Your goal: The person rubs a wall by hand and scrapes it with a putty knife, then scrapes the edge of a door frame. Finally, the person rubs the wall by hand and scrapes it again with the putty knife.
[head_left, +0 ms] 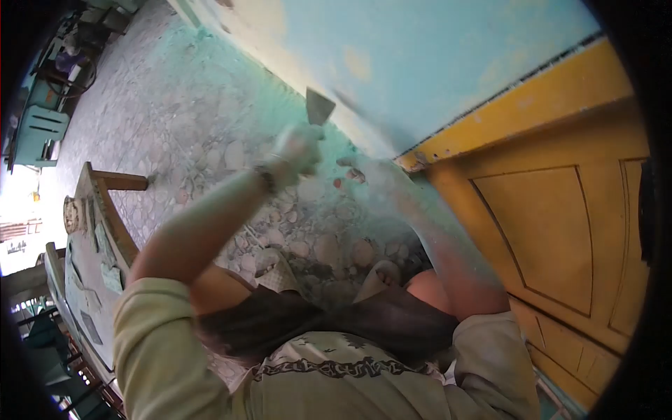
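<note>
My left hand (298, 150) is raised over the floor, smeared by motion, its fingers closed round the handle of a scraper. The scraper's flat, roughly square blade (320, 107) points up toward the lower part of the painted wall (392, 63). Pale dust coats my right hand (374, 176), which is low by the foot of the wall, near the corner of the yellow door frame. Its fingers look stretched out toward the left, with nothing visible in them. Greenish dust (336, 150) lies along the base of the wall.
A yellow panelled door (539, 224) stands close on the right. The stone-patterned floor (203, 133) is dusty. At left are a worn wooden table (87, 280) and, farther back, a green cabinet-like piece (42, 133). My sandalled feet (276, 269) are below my hands.
</note>
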The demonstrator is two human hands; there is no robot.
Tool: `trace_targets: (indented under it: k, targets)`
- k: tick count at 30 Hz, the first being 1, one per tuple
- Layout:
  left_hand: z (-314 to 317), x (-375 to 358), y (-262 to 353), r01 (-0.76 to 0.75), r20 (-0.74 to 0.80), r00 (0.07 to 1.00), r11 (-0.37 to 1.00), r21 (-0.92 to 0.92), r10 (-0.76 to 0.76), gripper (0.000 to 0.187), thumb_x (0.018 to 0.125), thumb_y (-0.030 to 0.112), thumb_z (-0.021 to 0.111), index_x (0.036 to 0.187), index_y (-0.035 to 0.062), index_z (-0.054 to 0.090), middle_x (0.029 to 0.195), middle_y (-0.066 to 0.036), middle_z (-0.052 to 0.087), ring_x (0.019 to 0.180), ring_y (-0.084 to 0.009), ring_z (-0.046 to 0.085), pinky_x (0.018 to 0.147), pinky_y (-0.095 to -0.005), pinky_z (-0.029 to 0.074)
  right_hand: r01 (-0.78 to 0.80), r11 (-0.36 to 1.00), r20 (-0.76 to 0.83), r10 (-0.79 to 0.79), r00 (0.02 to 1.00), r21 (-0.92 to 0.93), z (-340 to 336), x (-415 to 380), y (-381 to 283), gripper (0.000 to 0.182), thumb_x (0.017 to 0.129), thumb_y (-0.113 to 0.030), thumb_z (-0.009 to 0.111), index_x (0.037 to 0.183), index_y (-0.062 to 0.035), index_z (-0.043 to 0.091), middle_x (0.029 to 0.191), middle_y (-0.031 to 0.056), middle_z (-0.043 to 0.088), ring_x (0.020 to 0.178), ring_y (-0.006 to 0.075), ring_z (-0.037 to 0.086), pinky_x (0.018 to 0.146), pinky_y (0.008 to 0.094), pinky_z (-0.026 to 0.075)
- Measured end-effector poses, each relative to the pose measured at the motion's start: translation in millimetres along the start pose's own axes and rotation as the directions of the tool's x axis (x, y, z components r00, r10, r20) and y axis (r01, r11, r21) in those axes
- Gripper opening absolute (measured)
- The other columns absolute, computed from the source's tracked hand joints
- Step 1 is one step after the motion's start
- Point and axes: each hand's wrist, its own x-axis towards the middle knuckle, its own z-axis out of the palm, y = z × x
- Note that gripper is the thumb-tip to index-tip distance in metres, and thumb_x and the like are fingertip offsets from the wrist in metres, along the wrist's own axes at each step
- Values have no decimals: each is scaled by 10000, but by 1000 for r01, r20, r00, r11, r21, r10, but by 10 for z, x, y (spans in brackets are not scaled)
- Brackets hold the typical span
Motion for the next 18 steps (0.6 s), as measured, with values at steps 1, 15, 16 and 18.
trace_targets:
  k: [1, 15, 16, 18]
  targets:
    - [238, 167, -191, 58, 55, 997, 994, -88, -53, 201, 853, 185, 483, 898, -1, 546, 662, -56, 532, 485, -153, 489, 378, -308, 374, -128, 989, -10, 129, 992, 69, -30, -29, -13, 437, 838, -261, 561, 1168, 24, 540, 1041, 247, 605, 996, 361, 582, 873, 422, 446]
    - [1936, 261, -1666, -294, -222, 954, 772, -563, 201, 143, 746, 121, 606, 680, -1, 568, 655, -69, 580, 588, -164, 543, 566, -308, 440, -544, 831, -32, 544, 838, -120, 270, -564, 657, 400, 803, -211, 480, 1093, 59, 533, 1012, 287, 597, 985, 415, 567, 855, 437, 451]
    - [1987, 246, -1710, -338, -237, 939, 787, -516, 248, 155, 748, 126, 607, 677, -3, 561, 652, -61, 578, 604, -151, 541, 579, -306, 440, -559, 816, -79, 554, 829, -147, 310, -611, 622, 386, 803, -202, 472, 1083, 57, 534, 1000, 288, 599, 973, 424, 568, 850, 440, 452]
    - [2029, 208, -1695, -238, -212, 967, 801, -549, 141, 157, 769, 139, 600, 760, -15, 570, 712, -56, 591, 643, -128, 531, 595, -306, 444, -200, 942, -270, 126, 955, -268, 592, -770, 1204, 234, 807, -163, 477, 945, 13, 548, 822, 178, 587, 725, 289, 565, 635, 364, 460]
